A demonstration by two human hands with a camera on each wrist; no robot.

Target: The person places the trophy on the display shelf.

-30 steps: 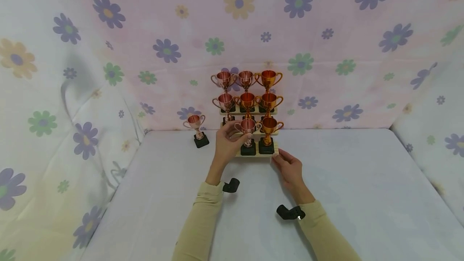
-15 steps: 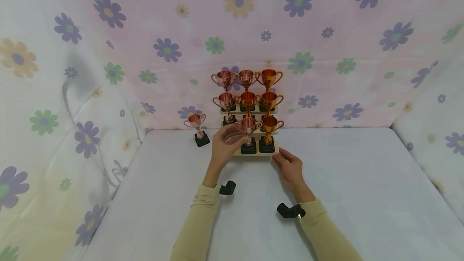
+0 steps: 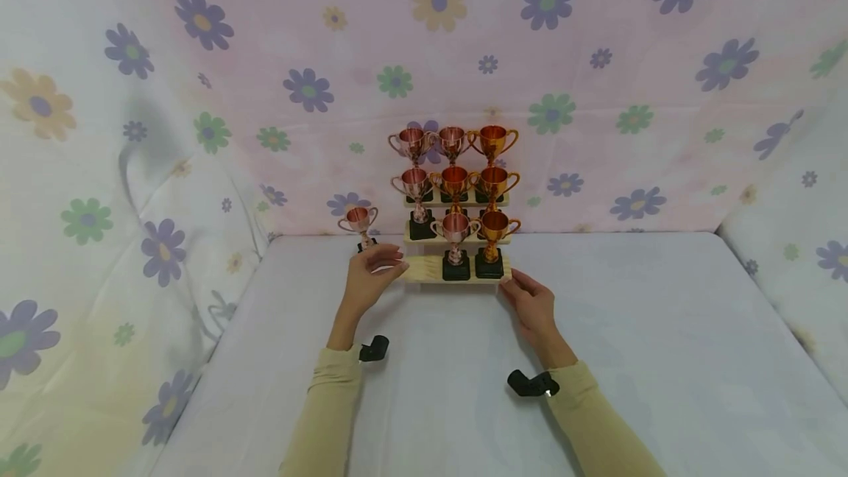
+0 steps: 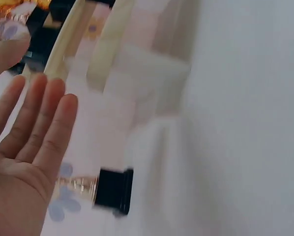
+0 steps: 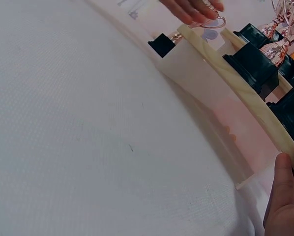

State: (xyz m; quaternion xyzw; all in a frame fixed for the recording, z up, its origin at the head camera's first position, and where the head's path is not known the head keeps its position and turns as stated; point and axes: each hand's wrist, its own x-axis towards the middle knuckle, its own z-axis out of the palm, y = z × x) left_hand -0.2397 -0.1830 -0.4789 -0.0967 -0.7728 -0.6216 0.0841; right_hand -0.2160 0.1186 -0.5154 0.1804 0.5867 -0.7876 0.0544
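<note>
My left hand is between the front-left end of a three-step wooden display stand and a lone rose-gold trophy cup. Its fingers are extended and hold nothing, partly covering that trophy's black base in the head view; the base shows fully in the left wrist view. With thumb and fingers, my right hand grips the right end of the lowest step. On that step stand a rose-gold trophy and a gold trophy, while its left end is bare wood.
Two higher steps carry several more trophies, rose-gold ones on the left and gold ones on the right. A flowered cloth hangs behind and at the sides. White cloth covers the tabletop.
My left hand has moved left, away from the rose-gold trophy on the lowest step, to the lone trophy, uncovering the step's left end. My right hand stays at the stand.
</note>
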